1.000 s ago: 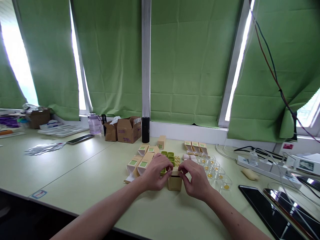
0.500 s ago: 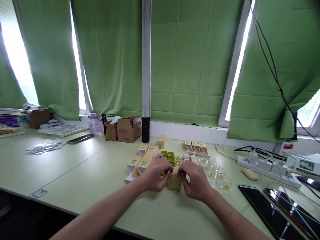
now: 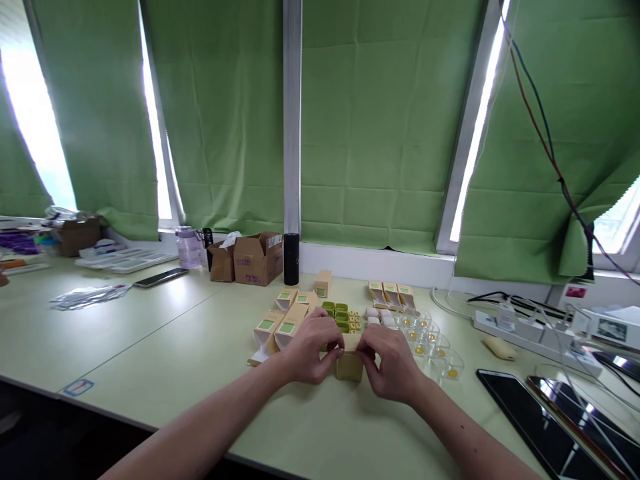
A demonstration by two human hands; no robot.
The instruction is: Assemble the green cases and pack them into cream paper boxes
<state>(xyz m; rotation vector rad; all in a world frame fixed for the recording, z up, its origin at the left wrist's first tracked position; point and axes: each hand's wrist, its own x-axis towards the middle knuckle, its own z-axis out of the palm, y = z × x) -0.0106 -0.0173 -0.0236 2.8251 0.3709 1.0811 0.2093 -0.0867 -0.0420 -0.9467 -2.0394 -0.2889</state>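
Between my hands a small tan cardboard box [image 3: 349,368] stands on the table. My left hand [image 3: 316,348] pinches its upper left edge. From the other side my right hand [image 3: 393,360] grips the upper right edge, its fingertips at the top flap. Just beyond lie green cups [image 3: 342,317] and small yellow pieces [image 3: 355,322]. Several tan boxes with green labels [image 3: 287,328] stand left of my left hand, some with flaps hanging open. Pink-white blocks [image 3: 380,316] and clear cups with yellow centres [image 3: 420,349] sit beyond my right hand.
More tan boxes [image 3: 393,296] are at the back, near a black cylinder [image 3: 291,260] and brown cartons [image 3: 259,260]. A power strip [image 3: 535,340], cables and a tablet [image 3: 520,417] lie at right. A phone [image 3: 161,277] and plastic bags [image 3: 91,296] lie left.
My hands hold nearly the same place, with slight finger movement at the box's top flap. Part of another person's hand has appeared at the far left edge.
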